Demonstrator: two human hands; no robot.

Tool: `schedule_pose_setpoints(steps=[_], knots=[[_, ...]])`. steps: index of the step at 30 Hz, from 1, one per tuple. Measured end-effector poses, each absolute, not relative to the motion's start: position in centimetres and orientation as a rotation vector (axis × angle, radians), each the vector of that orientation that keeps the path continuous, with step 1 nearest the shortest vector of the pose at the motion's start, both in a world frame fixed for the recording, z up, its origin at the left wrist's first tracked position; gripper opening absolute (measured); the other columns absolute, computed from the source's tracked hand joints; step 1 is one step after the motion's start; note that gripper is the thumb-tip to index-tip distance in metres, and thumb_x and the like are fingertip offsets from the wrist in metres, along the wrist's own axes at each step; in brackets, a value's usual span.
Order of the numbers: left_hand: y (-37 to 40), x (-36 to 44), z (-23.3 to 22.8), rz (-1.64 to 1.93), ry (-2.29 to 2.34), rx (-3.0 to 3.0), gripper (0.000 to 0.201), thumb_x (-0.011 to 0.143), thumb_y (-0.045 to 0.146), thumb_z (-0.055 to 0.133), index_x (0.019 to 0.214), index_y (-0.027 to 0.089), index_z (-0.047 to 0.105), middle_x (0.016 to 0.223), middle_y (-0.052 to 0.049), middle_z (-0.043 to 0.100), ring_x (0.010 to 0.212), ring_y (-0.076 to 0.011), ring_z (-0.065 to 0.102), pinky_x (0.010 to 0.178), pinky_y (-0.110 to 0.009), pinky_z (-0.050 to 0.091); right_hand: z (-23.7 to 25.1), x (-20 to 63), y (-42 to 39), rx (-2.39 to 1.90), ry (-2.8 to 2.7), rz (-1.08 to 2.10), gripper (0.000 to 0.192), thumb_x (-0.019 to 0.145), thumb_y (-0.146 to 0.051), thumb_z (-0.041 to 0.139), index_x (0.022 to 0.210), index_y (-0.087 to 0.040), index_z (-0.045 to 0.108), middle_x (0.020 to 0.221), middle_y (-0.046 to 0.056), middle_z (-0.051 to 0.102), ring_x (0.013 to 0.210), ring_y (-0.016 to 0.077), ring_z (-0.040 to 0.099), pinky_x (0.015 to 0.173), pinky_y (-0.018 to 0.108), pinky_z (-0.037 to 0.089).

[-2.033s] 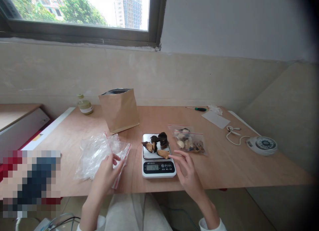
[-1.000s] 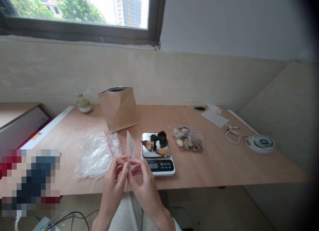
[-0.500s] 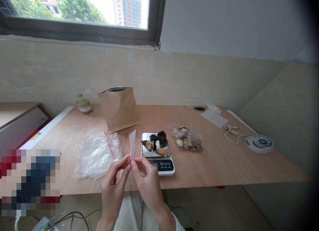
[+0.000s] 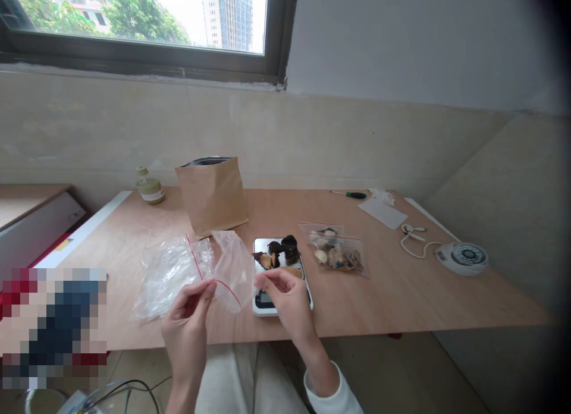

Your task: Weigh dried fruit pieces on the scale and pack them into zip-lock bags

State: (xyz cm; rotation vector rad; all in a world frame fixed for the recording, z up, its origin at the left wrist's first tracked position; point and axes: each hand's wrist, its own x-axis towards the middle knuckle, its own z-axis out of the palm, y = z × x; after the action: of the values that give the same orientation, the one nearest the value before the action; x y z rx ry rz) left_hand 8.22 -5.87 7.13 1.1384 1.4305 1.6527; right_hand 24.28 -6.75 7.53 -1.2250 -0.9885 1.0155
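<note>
A wooden worktop (image 4: 401,295) stands against a tiled wall under a window (image 4: 143,21). Near the front edge, left hand (image 4: 190,310) and right hand (image 4: 285,292) each pinch one side of an open clear zip bag (image 4: 232,271), held above the worktop. Just behind the right hand sits a scale (image 4: 279,271) carrying dried pieces (image 4: 281,253). Spare bags (image 4: 172,274) lie to the left, a filled bag (image 4: 336,253) to the right. A paper pouch (image 4: 212,194) stands upright toward the rear edge.

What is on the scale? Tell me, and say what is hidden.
On the scale platform lie several dried pieces, dark and tan. The right hand and the clear bag, held open by both hands, cover the display and the platform's near edge.
</note>
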Motion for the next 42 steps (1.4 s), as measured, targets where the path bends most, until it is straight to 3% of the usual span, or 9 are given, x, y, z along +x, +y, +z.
schedule_pose_setpoints(steps=[6, 11, 15, 19, 23, 29, 34, 39, 42], knots=[[-4.6, 8.0, 8.5, 1.636, 1.449, 1.136, 0.029, 0.071, 0.041, 0.071, 0.087, 0.017, 0.067, 0.082, -0.001, 0.068, 0.079, -0.0156, 0.061, 0.074, -0.027, 0.049, 7.6, 28.1, -6.4, -1.308, -1.255, 0.845, 0.028, 0.086, -0.043, 0.056, 0.082, -0.017, 0.064, 0.084, 0.006, 0.068, 0.080, 0.0181, 0.064, 0.075, 0.030, 0.051], [-4.1, 8.5, 8.2, 1.603, 1.477, 1.268, 0.029, 0.074, 0.042, 0.069, 0.090, 0.019, 0.066, 0.089, -0.003, 0.066, 0.083, -0.0170, 0.061, 0.078, -0.030, 0.048, 5.8, 30.9, -6.6, -1.577, -1.580, 0.265, 0.019, 0.088, -0.036, 0.054, 0.098, -0.022, 0.062, 0.103, 0.008, 0.061, 0.102, 0.0239, 0.055, 0.090, 0.040, 0.043], [-3.6, 8.1, 7.8, 1.600, 1.523, 1.582, 0.022, 0.080, 0.042, 0.063, 0.079, 0.020, 0.061, 0.102, -0.005, 0.060, 0.105, -0.0215, 0.056, 0.095, -0.037, 0.041, 3.8, 32.0, -6.9, -1.716, -1.746, 0.121, 0.020, 0.087, -0.028, 0.055, 0.106, -0.023, 0.059, 0.112, 0.008, 0.060, 0.104, 0.0257, 0.052, 0.087, 0.041, 0.040], [-3.4, 8.2, 7.5, 1.560, 1.443, 1.694, 0.020, 0.087, 0.038, 0.054, 0.079, 0.021, 0.049, 0.120, -0.007, 0.057, 0.121, -0.0224, 0.049, 0.104, -0.041, 0.034, 2.8, 32.2, -6.9, -1.750, -1.769, 0.012, 0.017, 0.087, -0.024, 0.052, 0.101, -0.021, 0.061, 0.102, 0.007, 0.066, 0.099, 0.0259, 0.052, 0.084, 0.039, 0.038], [-3.3, 9.0, 6.7, 1.512, 1.384, 1.535, 0.017, 0.090, 0.038, 0.048, 0.085, 0.022, 0.043, 0.129, -0.009, 0.055, 0.124, -0.0218, 0.049, 0.102, -0.043, 0.037, 3.8, 32.5, -7.0, -1.735, -1.714, 0.004, 0.015, 0.087, -0.028, 0.054, 0.098, -0.021, 0.062, 0.097, 0.006, 0.067, 0.095, 0.0251, 0.054, 0.083, 0.039, 0.037], [-3.0, 10.8, 5.4, 1.419, 1.379, 1.508, 0.018, 0.093, 0.039, 0.042, 0.088, 0.022, 0.039, 0.131, -0.015, 0.053, 0.124, -0.0226, 0.050, 0.101, -0.045, 0.039, 8.8, 30.6, -6.6, -1.484, -1.514, 0.207, 0.021, 0.089, -0.037, 0.053, 0.101, -0.022, 0.061, 0.098, 0.006, 0.065, 0.091, 0.0214, 0.057, 0.082, 0.034, 0.043], [-3.1, 11.7, 5.4, 1.411, 1.377, 1.518, 0.019, 0.093, 0.041, 0.039, 0.089, 0.022, 0.038, 0.130, -0.015, 0.054, 0.125, -0.0238, 0.049, 0.102, -0.046, 0.039, 11.8, 27.7, -4.7, -1.340, -1.737, 0.315, 0.024, 0.090, -0.039, 0.053, 0.106, -0.025, 0.063, 0.105, 0.005, 0.064, 0.100, 0.0210, 0.057, 0.089, 0.035, 0.042], [-3.3, 11.0, 6.0, 1.423, 1.447, 1.385, 0.020, 0.092, 0.042, 0.040, 0.086, 0.023, 0.036, 0.128, -0.015, 0.054, 0.122, -0.0234, 0.052, 0.095, -0.041, 0.045, 9.1, 28.0, -3.1, -1.457, -1.705, 0.266, 0.026, 0.096, -0.027, 0.039, 0.108, -0.022, 0.062, 0.106, 0.008, 0.061, 0.102, 0.0216, 0.055, 0.090, 0.037, 0.043], [-3.3, 10.5, 6.0, 1.431, 1.491, 1.307, 0.021, 0.091, 0.043, 0.042, 0.085, 0.023, 0.037, 0.128, -0.015, 0.053, 0.115, -0.0233, 0.056, 0.089, -0.039, 0.048, 6.3, 28.0, -2.7, -1.563, -1.785, 0.170, 0.023, 0.092, -0.023, 0.045, 0.108, -0.020, 0.062, 0.105, 0.010, 0.058, 0.101, 0.0247, 0.054, 0.089, 0.041, 0.044]])
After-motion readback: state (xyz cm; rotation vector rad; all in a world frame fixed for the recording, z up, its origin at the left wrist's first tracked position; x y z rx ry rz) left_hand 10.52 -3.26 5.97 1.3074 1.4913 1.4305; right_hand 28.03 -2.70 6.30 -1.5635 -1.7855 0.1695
